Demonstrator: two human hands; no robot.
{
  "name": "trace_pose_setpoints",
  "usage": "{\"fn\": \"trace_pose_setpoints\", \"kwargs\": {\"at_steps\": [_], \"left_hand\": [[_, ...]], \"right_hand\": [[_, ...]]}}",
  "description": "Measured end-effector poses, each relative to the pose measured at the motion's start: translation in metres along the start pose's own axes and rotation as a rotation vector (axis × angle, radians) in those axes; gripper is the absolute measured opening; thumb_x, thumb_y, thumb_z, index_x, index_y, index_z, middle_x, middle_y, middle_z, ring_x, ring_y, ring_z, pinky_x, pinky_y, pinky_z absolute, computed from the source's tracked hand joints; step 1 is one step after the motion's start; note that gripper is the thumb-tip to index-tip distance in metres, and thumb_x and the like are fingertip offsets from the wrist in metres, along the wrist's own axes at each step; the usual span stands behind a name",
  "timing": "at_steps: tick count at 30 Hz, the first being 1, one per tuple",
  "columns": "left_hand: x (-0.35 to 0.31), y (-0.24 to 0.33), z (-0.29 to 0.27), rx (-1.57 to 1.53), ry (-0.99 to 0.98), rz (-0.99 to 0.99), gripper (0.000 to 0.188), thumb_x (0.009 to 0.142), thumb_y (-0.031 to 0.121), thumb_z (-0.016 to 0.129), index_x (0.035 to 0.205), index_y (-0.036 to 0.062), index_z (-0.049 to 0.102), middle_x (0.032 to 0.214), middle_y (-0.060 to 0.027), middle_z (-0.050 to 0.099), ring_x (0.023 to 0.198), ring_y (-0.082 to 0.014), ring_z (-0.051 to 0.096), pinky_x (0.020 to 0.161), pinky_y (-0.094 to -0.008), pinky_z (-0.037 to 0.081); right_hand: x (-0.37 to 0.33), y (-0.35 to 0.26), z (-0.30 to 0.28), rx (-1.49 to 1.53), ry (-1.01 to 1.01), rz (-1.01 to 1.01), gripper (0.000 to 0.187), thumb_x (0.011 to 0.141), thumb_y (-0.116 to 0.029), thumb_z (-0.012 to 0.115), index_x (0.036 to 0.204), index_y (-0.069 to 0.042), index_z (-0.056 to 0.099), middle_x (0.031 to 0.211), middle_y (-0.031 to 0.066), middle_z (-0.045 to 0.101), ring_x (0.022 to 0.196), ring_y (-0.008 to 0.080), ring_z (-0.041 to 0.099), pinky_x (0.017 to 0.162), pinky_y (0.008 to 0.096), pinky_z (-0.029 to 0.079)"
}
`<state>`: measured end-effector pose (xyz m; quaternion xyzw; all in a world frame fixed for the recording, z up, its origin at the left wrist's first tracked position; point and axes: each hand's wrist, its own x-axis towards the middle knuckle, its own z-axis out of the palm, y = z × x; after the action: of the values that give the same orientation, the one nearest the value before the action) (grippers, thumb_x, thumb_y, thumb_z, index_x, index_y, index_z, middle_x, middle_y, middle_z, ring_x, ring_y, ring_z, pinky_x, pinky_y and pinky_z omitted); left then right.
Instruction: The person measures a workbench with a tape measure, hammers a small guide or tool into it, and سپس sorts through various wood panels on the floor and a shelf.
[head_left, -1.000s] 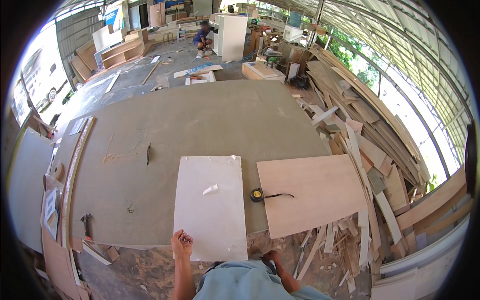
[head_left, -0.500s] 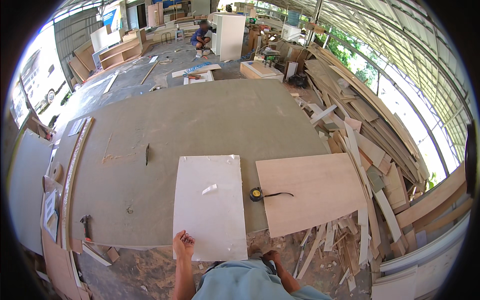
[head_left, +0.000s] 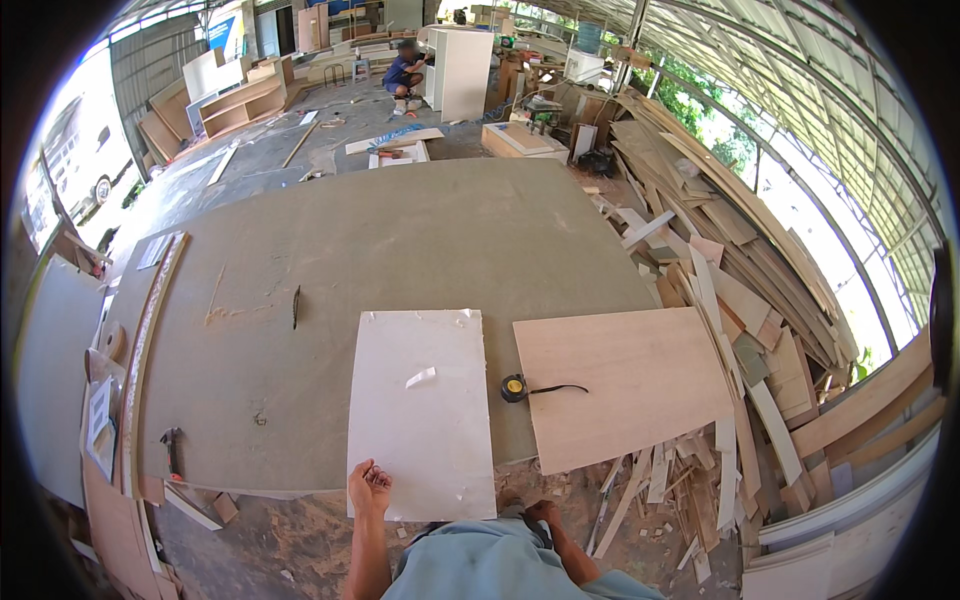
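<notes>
My left hand [head_left: 370, 487] is over the near left edge of a white board [head_left: 420, 410], palm turned up and fingers curled closed. Whatever may be inside those fingers is too small to name. A torn white scrap [head_left: 422, 378] lies on the board. At my waist, beyond the board's near right corner, my right hand [head_left: 543, 513] is curled closed; its fingertips are hidden. A black and yellow tape measure [head_left: 514, 388] rests between the white board and a thin plywood sheet [head_left: 625, 385], its dark strap reaching onto the plywood.
Both boards lie on a large grey-brown work table [head_left: 430, 240]. A hammer [head_left: 172, 455], a dark slim tool [head_left: 296, 307] and a long strip [head_left: 155, 350] are toward its left. Wood offcuts [head_left: 665, 470] pile up at right. Far back, another person [head_left: 403, 70] crouches beside a white cabinet [head_left: 462, 72].
The view has shifted very slightly. Both my hands and the boards stay in practically the same places.
</notes>
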<state>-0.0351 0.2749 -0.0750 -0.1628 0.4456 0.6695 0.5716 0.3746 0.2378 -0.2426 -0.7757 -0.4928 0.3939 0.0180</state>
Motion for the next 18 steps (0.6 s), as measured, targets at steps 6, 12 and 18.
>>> {"fn": "trace_pose_setpoints", "kwargs": {"at_steps": [6,12,18], "left_hand": [[0.001,-0.0003,0.0026,-0.002,0.001,0.001,0.007,0.08,0.014,0.056,0.079,0.0075,0.057,0.059,-0.0011,0.053,0.051,-0.015,0.048,0.051,-0.0301,0.04],[0.0051,0.003,-0.0051,-0.026,-0.008,-0.009,0.007,0.079,0.014,0.056,0.078,0.0075,0.057,0.059,-0.0012,0.053,0.051,-0.0151,0.049,0.051,-0.0304,0.04],[0.0042,0.0034,-0.0052,-0.046,-0.004,-0.011,0.007,0.079,0.014,0.056,0.078,0.008,0.057,0.057,-0.0007,0.053,0.05,-0.0153,0.048,0.051,-0.031,0.04]], "right_hand": [[0.0071,0.0069,0.0038,-0.022,0.016,0.002,0.044,0.063,-0.044,0.068,0.087,-0.007,0.07,0.086,0.0167,0.067,0.085,0.0289,0.065,0.078,0.0376,0.051],[0.004,0.0019,0.0021,0.009,-0.001,-0.027,0.041,0.063,-0.042,0.068,0.086,-0.008,0.071,0.084,0.0166,0.067,0.082,0.0286,0.065,0.076,0.0379,0.051],[0.0079,0.0092,0.0007,0.055,-0.013,-0.101,0.041,0.063,-0.041,0.069,0.084,-0.006,0.07,0.081,0.0172,0.066,0.078,0.0278,0.066,0.072,0.0374,0.051]]}}
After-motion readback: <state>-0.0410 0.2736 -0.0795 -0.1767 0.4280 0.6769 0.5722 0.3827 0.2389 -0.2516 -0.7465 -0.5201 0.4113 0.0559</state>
